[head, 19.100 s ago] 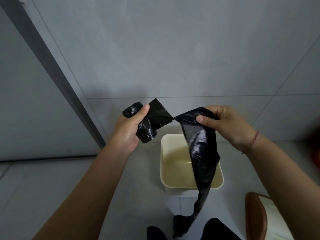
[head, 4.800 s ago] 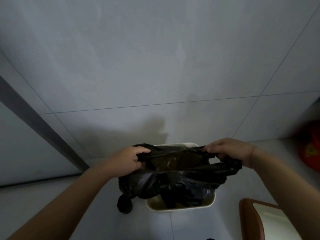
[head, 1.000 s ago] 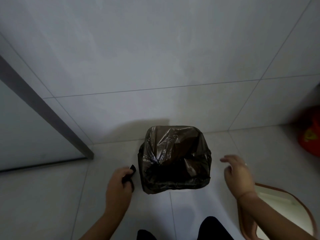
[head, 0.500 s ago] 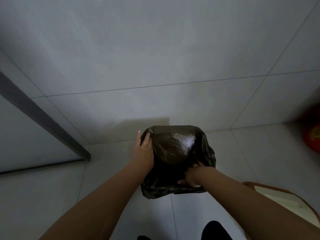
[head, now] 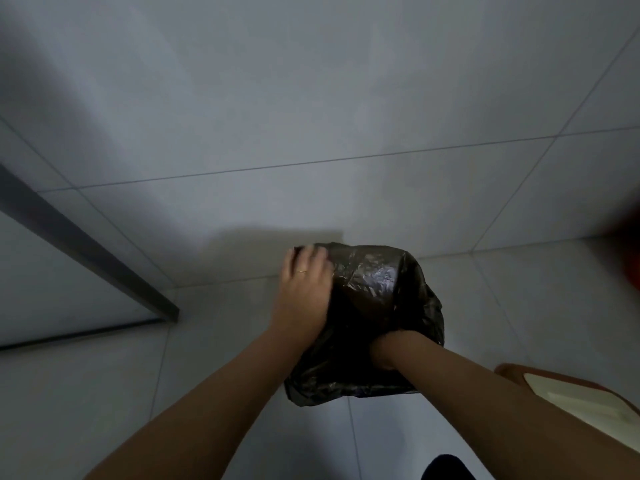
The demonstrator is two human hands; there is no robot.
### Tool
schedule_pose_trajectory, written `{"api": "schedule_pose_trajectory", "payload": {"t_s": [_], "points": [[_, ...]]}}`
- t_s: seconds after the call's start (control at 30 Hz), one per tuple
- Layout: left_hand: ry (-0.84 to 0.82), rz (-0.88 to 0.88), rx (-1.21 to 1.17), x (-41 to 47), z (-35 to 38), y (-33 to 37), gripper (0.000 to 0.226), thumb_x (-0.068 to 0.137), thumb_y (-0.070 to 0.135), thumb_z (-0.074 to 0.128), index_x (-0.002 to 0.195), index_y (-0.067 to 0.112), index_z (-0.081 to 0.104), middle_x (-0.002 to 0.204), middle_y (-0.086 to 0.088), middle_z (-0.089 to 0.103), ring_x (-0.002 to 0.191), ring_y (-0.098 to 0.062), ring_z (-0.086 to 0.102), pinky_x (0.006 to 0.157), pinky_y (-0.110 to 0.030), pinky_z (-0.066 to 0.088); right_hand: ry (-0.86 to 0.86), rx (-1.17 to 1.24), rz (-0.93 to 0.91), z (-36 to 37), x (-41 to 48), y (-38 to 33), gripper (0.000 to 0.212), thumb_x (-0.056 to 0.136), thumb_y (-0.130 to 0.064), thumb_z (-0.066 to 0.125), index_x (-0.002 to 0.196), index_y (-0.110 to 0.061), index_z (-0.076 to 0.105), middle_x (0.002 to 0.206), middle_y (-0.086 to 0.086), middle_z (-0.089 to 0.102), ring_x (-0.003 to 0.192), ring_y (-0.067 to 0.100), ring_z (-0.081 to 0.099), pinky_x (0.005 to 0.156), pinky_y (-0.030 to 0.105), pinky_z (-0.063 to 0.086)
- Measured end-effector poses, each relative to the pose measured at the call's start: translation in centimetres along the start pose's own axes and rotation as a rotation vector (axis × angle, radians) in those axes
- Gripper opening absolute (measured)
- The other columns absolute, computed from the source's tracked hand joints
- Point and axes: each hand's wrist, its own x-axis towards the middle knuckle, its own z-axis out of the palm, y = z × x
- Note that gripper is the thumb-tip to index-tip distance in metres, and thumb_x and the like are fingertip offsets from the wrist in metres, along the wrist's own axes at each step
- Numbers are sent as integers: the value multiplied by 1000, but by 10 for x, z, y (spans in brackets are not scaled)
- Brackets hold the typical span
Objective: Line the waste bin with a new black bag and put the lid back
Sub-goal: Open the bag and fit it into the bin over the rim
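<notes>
Tiled wall (head: 311, 98): pale grey, large tiles with thin joints, filling the upper part of the view; a soft shadow falls on it just behind the bin. Tiled floor (head: 104, 393): the same pale grey, meeting the wall along a joint that runs behind the bin. Dark metal frame (head: 86, 251): a straight bar descending diagonally from the left edge and ending on the floor, well apart from the bin on its left.

Waste bin: standing on the floor against the wall, near the centre of the view, wholly covered by the black bag (head: 377, 292), so that none of its own surface shows. The bag is glossy and creased; its mouth is folded over the rim, and loose film hangs down the near side in a ragged skirt.

Lid (head: 571, 396): cream with a brown edge, lying at the lower right, apart from the bin and partly cut by the right forearm.

Left hand (head: 304, 289): laid flat on the bag at the bin's far left corner, fingers extended and close together, a thin ring on one. Right hand (head: 382, 351): plunged into the bag's mouth past the wrist; the film hides its fingers, so their state cannot be told.

Red object (head: 632, 258): blurred, at the right edge.
</notes>
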Motion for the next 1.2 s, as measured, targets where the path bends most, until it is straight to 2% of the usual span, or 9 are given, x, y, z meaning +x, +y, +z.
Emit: {"api": "schedule_pose_trajectory", "payload": {"t_s": [0.1,0.23,0.5,0.73,0.83,0.9,1.0,1.1,1.2], "points": [[-207,430,-140,0,15,18,48,87,25,44,133,15,51,141,-12,50,136,-30,37,115,-49,18,270,-72,1,-6,-14,3,52,94,-28,43,144,-17,34,151,11,32,141,30,22,117,50,9],[-791,370,71,-2,41,25,75,89,56,42,150,25,13,160,-11,9,147,-33,-4,113,-58,-14,708,8,16,22,-43,26,57,91,-51,36,144,-32,30,159,3,14,148,26,-1,110,55,-21],[-1051,206,291,11,94,27,91,82,61,52,151,26,4,159,-19,-14,143,-43,-17,110,-65,-12,764,200,52,67,-53,55,66,84,-67,14,146,-46,8,159,-9,-14,137,17,-28,108,51,-24],[-1024,108,152,12,78,34,89,81,58,54,150,19,14,159,-18,0,144,-41,-11,112,-64,-11,760,304,33,64,-63,53,65,86,-66,25,147,-45,11,159,-9,-16,137,16,-29,109,51,-23],[-790,111,-4,12,44,34,64,86,48,52,138,13,41,150,-14,35,143,-34,17,116,-57,-2,926,226,-10,54,-73,41,58,86,-56,34,140,-36,39,159,-2,19,145,21,0,117,51,-7],[-575,146,-6,3,23,22,58,86,45,52,135,14,46,150,-13,35,144,-32,16,115,-57,-5,1030,98,-156,39,-70,26,52,84,-48,39,132,-32,50,151,1,38,143,26,22,118,53,7],[-453,142,89,-17,9,-7,62,84,50,52,139,22,42,161,-11,7,147,-32,-8,106,-61,-22,687,-41,-301,17,-45,13,55,92,-51,33,143,-31,35,160,1,13,148,29,-4,112,54,-16],[-546,54,137,-33,6,-32,68,85,63,39,143,27,34,161,-7,-11,144,-30,-22,104,-62,-25,295,-215,-48,4,-26,16,66,91,-61,27,146,-24,29,160,7,9,146,33,-9,111,57,-19],[-482,11,-4,-41,3,-35,73,86,67,30,148,30,22,160,-5,-15,140,-25,-29,108,-57,-21,307,-146,-14,-1,-33,16,68,91,-61,25,146,-21,29,158,9,18,147,32,0,116,54,-11]]}}
